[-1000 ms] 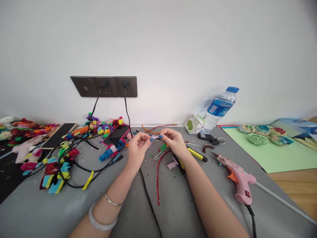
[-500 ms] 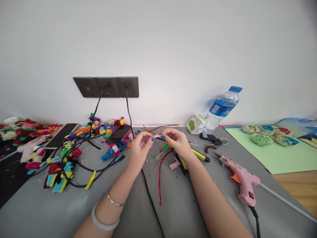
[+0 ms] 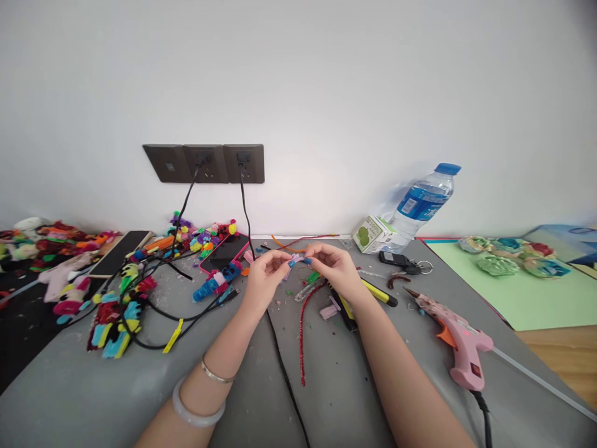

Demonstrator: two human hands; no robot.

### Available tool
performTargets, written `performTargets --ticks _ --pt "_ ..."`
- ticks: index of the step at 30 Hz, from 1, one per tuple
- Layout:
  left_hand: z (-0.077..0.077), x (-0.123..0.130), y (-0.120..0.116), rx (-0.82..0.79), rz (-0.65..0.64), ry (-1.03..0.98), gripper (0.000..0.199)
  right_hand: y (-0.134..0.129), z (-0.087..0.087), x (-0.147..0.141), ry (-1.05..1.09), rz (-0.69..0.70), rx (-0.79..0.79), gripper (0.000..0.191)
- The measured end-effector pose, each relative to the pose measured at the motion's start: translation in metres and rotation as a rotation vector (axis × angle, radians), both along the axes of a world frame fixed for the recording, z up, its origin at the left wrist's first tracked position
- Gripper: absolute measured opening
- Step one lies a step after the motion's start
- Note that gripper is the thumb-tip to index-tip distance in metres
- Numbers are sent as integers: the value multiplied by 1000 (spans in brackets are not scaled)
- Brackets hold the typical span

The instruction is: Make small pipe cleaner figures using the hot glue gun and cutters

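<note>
Above the middle of the grey desk (image 3: 252,404), near the wall (image 3: 298,124): one lilac piece (image 3: 295,256), small, raised off the surface and partly hidden by the fingers around it. Left hand (image 3: 263,280): we are pinching the piece between thumb and finger. Right hand (image 3: 334,274): we are pinching it from the other side in the same way; the two hands are hovering near each other, with the piece bridging them.

Step in hand, by our judgement: we are shaping the piece by feel; whether we are bending or twisting it, we cannot tell. Next move, as we are judging it: it is calling for light, even thumb pressure, one hand steadying while the other is working, since so small a thing could easily slip.

Lying nearer to us: one red stem (image 3: 301,339), curving our way; one lilac scrap (image 3: 329,310), just beside a yellow-and-black tool (image 3: 380,292), which our right forearm (image 3: 396,361) is partly covering. To the right: one pink glue gun (image 3: 469,345), lying untouched; one bottle (image 3: 422,202), standing beside a box (image 3: 372,235). To the left: one blue figure (image 3: 217,283), lying by a phone (image 3: 226,254)
</note>
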State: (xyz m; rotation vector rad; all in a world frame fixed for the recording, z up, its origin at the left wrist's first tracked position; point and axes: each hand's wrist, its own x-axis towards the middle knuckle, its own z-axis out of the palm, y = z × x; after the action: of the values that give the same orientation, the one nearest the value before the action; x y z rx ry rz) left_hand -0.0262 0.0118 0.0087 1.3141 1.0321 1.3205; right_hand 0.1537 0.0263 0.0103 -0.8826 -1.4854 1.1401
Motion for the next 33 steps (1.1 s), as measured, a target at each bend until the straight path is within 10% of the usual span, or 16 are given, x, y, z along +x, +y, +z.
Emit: performTargets --ticks 33 --pt "-4 -3 -1 73 -118 157 12 0 -1 6 -14 -26 54 22"
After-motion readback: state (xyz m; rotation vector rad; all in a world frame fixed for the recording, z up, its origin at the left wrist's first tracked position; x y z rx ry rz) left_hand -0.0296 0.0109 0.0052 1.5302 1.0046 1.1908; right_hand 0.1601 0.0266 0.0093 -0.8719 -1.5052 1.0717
